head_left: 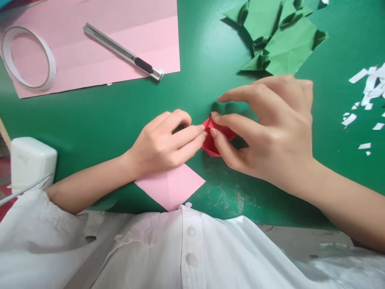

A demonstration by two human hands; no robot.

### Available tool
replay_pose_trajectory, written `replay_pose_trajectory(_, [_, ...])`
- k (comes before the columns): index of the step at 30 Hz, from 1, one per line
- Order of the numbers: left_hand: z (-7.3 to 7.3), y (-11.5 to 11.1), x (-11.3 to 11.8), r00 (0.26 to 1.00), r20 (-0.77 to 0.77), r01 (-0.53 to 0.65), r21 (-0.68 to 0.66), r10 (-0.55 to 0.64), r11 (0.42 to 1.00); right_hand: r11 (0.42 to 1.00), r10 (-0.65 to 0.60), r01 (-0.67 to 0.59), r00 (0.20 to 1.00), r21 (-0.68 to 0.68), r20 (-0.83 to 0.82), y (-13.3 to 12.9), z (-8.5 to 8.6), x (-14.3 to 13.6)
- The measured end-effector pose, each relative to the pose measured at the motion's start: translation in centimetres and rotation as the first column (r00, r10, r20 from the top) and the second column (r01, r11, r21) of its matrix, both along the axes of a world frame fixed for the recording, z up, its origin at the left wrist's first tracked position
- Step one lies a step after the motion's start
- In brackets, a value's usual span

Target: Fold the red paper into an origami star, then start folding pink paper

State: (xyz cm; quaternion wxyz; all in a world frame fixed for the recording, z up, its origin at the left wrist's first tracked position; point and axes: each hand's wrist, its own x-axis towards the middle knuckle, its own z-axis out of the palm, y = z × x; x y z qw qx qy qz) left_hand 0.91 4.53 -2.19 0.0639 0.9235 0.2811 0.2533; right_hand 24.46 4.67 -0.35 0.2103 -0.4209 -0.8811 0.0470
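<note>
A small folded red paper (214,147) lies between my hands near the middle of the green table. My left hand (170,140) pinches its left corner with the fingertips. On its right side, the thumb and a finger of my right hand (264,124) press on the red paper, while the index finger is stretched out above it. Part of the red paper is hidden under my right fingers. Just below my left hand is a pink paper square (171,186), its upper part covered by that hand.
A large pink sheet (99,60) at the upper left bears a tape roll (49,68) and a cutter knife (120,50). Folded green paper pieces (291,48) lie at the top right, white scraps (373,86) at the far right. A white box (33,162) stands left on the green table (90,120).
</note>
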Motion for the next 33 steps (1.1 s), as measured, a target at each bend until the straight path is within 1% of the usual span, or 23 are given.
replay_pose_trajectory(2, [0.2,0.1,0.1,1.000,0.000,-0.001,0.024,0.001,1.000,1.000,0.006,-0.006,0.999,-0.012,0.039,-0.2,0.5,-0.1])
replay_pose_trajectory(6, [0.4,0.3,0.4,1.000,-0.017,0.011,0.108,-0.010,0.994,0.997,0.063,-0.066,0.990,0.026,0.126,-0.1,1.2,-0.2])
replay_pose_trajectory(9, [0.3,0.4,0.4,1.000,-0.018,0.011,0.129,-0.009,0.992,0.998,0.066,-0.066,0.990,-0.004,0.125,0.1,1.5,-0.3])
replay_pose_trajectory(13, [0.0,0.3,0.2,1.000,-0.021,-0.003,0.117,0.005,0.993,0.998,0.063,-0.059,0.990,-0.037,0.124,0.2,1.6,-0.2])
replay_pose_trajectory(18, [0.2,0.3,0.4,0.997,-0.073,0.035,0.166,-0.023,0.986,0.996,0.072,-0.065,0.990,-0.065,0.123,0.3,1.6,0.0])
replay_pose_trajectory(23, [0.1,0.1,0.4,0.997,-0.077,0.035,0.152,-0.023,0.988,0.995,0.067,-0.057,0.989,-0.078,0.135,0.4,1.4,0.0])
replay_pose_trajectory(28, [-0.3,-0.2,0.1,0.997,-0.081,0.010,0.019,-0.009,1.000,0.997,0.039,-0.029,0.987,-0.066,0.154,0.3,1.1,0.1])
replay_pose_trajectory(29, [-0.3,-0.2,0.2,0.997,-0.083,0.009,0.021,-0.007,1.000,0.997,0.036,-0.026,0.988,-0.068,0.149,0.3,1.0,0.2])
replay_pose_trajectory(33, [-0.2,0.0,0.7,0.997,-0.078,-0.011,0.104,0.019,0.994,0.998,0.023,-0.015,0.992,-0.062,0.124,0.5,0.8,0.2])
